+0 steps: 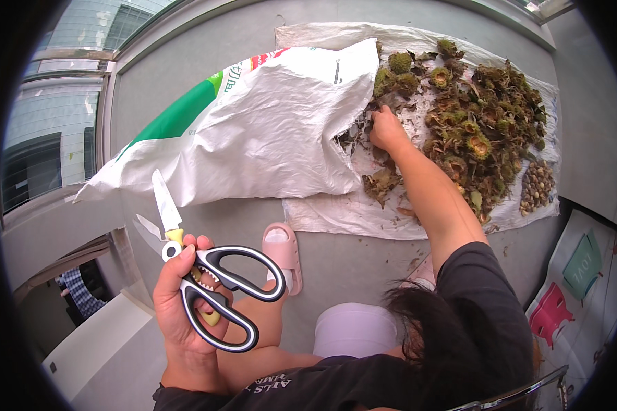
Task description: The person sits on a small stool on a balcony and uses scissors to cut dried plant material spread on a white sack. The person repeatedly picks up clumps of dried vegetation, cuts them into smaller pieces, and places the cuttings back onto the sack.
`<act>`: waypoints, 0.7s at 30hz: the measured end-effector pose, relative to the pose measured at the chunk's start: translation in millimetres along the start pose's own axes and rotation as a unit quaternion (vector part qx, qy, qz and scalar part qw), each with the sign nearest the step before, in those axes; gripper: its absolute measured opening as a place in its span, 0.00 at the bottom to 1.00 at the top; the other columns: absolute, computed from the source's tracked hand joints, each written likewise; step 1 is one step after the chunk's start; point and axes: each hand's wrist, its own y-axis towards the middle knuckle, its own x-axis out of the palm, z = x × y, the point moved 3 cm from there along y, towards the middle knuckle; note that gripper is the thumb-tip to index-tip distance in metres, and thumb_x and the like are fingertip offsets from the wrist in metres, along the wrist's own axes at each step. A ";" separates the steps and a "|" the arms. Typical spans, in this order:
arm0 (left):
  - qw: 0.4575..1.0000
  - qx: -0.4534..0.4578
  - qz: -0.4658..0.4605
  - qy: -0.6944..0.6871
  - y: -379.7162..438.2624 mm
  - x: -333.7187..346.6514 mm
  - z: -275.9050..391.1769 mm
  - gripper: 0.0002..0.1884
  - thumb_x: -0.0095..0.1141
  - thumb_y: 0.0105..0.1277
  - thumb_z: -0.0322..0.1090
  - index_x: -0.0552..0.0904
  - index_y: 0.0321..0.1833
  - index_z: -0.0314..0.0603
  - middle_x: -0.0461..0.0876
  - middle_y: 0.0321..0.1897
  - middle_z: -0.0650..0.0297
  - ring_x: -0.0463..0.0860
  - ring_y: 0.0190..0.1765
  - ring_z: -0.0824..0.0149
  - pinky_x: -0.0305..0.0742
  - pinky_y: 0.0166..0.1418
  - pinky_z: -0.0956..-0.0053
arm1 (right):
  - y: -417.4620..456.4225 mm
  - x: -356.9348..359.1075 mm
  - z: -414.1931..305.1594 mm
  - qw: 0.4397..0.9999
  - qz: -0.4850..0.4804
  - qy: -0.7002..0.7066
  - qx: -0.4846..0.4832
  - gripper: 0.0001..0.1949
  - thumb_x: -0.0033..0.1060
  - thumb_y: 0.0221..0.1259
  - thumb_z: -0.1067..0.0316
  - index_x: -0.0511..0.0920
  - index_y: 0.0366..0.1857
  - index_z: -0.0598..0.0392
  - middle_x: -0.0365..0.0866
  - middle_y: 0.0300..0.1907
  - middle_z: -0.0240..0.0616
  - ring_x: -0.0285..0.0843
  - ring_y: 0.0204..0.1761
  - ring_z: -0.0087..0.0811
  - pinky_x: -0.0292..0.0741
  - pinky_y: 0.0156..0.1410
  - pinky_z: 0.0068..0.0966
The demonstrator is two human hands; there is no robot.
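My left hand (177, 313), raised at the lower left, grips kitchen scissors with black and white handles (236, 286), their blades parted. The same hand holds a small knife (166, 203) with a yellow handle, its blade pointing up and away. My right hand (388, 132) reaches down to the mouth of a white woven sack (267, 138) lying on its side. Its fingertips are among dry leaf bits and debris; whether they hold anything is hidden. Several spiny chestnut burs (401, 62) lie just beyond that hand.
A large heap of brown and green burs (486, 118) covers the right part of a spread white woven sheet (334, 218). Loose chestnuts (537, 187) lie at its right edge. Below are a pink slipper (282, 257) and a pale lilac stool (356, 326). Windows (56, 138) stand left.
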 end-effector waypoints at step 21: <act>1.000 0.002 0.007 -0.001 -2.0 -7.8 5.5 0.07 0.49 0.69 0.29 0.78 0.45 0.36 0.81 0.39 0.59 0.76 0.21 0.73 0.71 0.14 0.84 | -4.0 12.3 -8.8 0.992 0.051 0.062 0.095 0.18 0.60 0.53 0.71 0.79 0.52 0.51 0.72 0.53 0.49 0.78 0.50 0.49 0.76 0.56 0.39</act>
